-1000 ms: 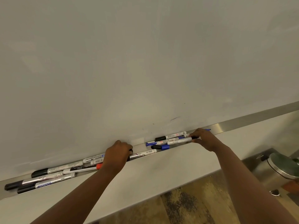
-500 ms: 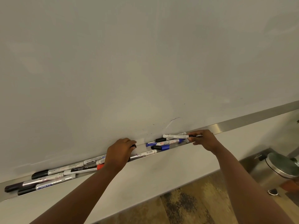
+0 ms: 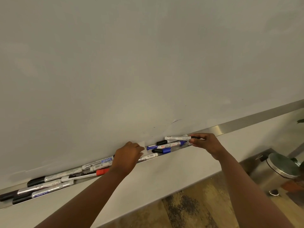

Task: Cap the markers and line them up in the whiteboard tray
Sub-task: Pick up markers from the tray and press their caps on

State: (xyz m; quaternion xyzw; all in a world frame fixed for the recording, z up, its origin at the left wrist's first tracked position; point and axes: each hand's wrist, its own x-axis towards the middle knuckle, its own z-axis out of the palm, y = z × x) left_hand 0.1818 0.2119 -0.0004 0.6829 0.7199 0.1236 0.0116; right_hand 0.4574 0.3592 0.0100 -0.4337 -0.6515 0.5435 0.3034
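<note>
Above the tray point(image 3: 243, 125), the right hand point(image 3: 204, 143) pinches a white marker point(image 3: 177, 138) lying lengthwise along it; the left hand point(image 3: 127, 156), curled among markers, has an unclear hold.

two bare forearms, no sleeves visible, left hand point(image 3: 127, 156) bare, right hand point(image 3: 206, 143) bare, no rings, no watch, short nails

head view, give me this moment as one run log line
right hand: holds white marker above tray | left hand: at tray, grip unclear | remaining markers: unaligned
</note>
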